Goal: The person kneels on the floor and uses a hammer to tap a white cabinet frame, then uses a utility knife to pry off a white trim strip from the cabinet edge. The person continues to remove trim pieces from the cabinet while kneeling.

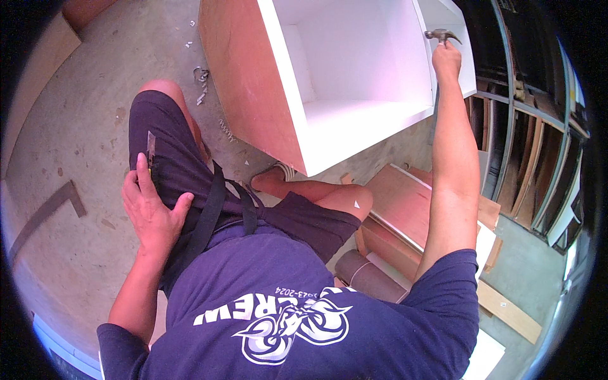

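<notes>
My right hand [447, 61] is closed around a claw hammer [443, 35], high up near its metal head. The hammer is over the right edge of a white-lined box cabinet [361, 69] with reddish-brown outer sides. Down at my thigh, my left hand [155, 212] lies palm down, its thumb held away from the fingers. A narrow flat-bladed tool [151, 144], with a bit of yellow near its handle, sticks out beside the index finger. The palm hides most of that handle, and the grip on it shows only in part.
White scraps and a curly shaving [226, 130] lie on the concrete floor left of the cabinet. A dark metal square [47, 215] rests farther left. Stacked boards [405, 199] and a brown roll [370, 277] are at my right. Upright panels fill a rack [532, 158] at far right.
</notes>
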The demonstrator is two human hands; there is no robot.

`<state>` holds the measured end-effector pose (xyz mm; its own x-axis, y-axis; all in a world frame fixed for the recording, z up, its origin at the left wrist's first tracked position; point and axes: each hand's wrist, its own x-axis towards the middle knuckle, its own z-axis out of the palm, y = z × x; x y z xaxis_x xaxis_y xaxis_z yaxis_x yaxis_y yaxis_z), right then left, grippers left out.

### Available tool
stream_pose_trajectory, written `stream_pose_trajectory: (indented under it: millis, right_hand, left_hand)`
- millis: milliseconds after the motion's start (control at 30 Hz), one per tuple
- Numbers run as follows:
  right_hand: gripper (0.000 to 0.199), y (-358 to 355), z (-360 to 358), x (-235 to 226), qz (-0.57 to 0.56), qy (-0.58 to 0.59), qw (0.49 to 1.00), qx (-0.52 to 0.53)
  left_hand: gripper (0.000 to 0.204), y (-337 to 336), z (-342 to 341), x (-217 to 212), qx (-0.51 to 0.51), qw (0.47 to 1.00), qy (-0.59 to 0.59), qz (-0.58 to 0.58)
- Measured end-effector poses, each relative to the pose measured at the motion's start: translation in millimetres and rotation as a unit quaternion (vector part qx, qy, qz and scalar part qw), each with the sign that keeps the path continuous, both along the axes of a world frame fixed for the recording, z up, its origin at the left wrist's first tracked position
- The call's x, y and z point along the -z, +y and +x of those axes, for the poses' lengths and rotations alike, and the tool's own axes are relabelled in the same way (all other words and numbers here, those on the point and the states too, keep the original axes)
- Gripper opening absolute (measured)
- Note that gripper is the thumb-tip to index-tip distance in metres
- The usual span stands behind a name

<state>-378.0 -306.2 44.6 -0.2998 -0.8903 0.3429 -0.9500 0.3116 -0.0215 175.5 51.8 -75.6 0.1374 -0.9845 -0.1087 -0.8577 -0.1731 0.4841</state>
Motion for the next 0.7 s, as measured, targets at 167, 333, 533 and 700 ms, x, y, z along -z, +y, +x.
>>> stream_pose_trajectory:
  millis: [167, 333, 533, 700]
  right_hand:
    - [0.037, -4.7, 8.2, -0.7, 0.003, -0.011, 1.0, 0.012]
    - [0.037, -15.1, -1.6, 1.2, 0.021, 0.003, 1.0, -0.001]
    - [0.037, -25.6, -0.5, 3.1, 0.016, -0.008, 1.0, 0.005]
    - [0.037, -33.0, 8.4, 1.3, 0.016, -0.028, 0.999, 0.012]
  left_hand:
    - [0.117, 0.6, 0.7, 0.0, 0.0, 1.0, 0.006, -0.009]
    - [0.118, 0.8, 0.2, -0.7, -0.004, 1.0, 0.002, -0.002]
    - [0.116, 0.7, 0.8, -2.8, -0.005, 1.0, 0.005, 0.006]
    - [0.116, 0.8, 1.5, -3.1, 0.0, 1.0, 0.002, 0.0]
